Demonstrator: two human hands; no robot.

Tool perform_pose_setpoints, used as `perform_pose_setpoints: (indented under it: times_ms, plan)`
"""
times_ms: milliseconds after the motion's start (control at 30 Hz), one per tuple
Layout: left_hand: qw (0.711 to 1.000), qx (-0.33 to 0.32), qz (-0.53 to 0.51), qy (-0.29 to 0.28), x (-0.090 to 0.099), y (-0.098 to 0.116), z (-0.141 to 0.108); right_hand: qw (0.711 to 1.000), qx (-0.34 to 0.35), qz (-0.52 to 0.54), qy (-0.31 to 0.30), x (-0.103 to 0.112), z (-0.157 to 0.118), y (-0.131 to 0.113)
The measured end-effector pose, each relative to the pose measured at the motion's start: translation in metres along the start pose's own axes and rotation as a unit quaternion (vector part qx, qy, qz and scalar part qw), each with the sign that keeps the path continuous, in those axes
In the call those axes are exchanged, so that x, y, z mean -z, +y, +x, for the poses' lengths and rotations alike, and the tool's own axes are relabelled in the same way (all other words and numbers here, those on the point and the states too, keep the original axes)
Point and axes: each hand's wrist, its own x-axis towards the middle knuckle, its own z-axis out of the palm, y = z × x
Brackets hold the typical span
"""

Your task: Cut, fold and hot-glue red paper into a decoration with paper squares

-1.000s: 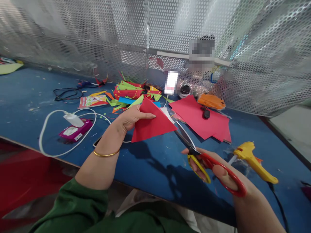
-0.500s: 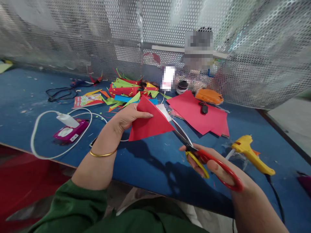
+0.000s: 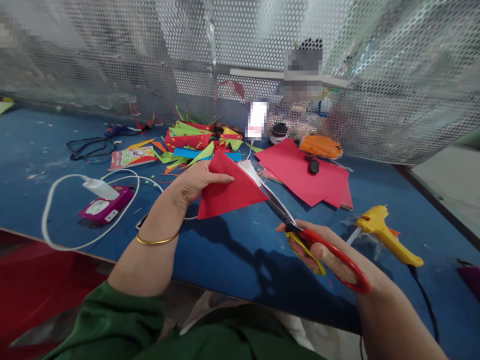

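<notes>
My left hand (image 3: 200, 181) pinches a folded piece of red paper (image 3: 230, 189), thumb on top and the fingers hidden behind it. The paper is held above the blue table, its pointed corner toward the right. My right hand (image 3: 315, 250) grips scissors (image 3: 333, 252) with red and yellow handles. The blades point up and left and meet the paper's right corner; whether they are cutting it I cannot tell. A white piece (image 3: 250, 171) shows just behind the paper's edge. Beyond the blades, red paper sheets (image 3: 288, 170) lie on the table with a small black object (image 3: 313, 165) on them.
A yellow glue gun (image 3: 382, 227) lies at the right with its cord. On the left are a purple power strip (image 3: 107, 202) with a white cable and a dark cord (image 3: 88, 147). Coloured paper strips (image 3: 191, 137) and a lit phone (image 3: 257, 120) sit near the perforated metal screen (image 3: 180, 65).
The scissor handles have drawn slightly closer together, with the blades still at the paper's corner. My left hand keeps its hold. The whole view has shifted slightly.
</notes>
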Motion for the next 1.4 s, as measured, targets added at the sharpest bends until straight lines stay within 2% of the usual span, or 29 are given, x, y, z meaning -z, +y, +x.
perform_pose_setpoints:
  times_ms: [633,933,1100,1400]
  plan:
    - [1.0,0.001,-0.002,-0.002,0.0,-0.001,0.002,0.998,-0.06,0.002,0.033,-0.005,0.0,-0.011]
    - [1.0,0.006,0.01,0.004,0.001,-0.001,0.001,0.997,-0.064,0.026,0.034,-0.001,0.004,0.007]
    - [1.0,0.006,0.005,0.004,0.002,-0.002,0.002,0.994,-0.097,0.026,0.054,-0.005,0.004,-0.001]
    - [1.0,0.008,0.015,0.013,0.002,-0.003,0.003,0.993,-0.106,0.002,0.06,-0.005,0.003,-0.004]
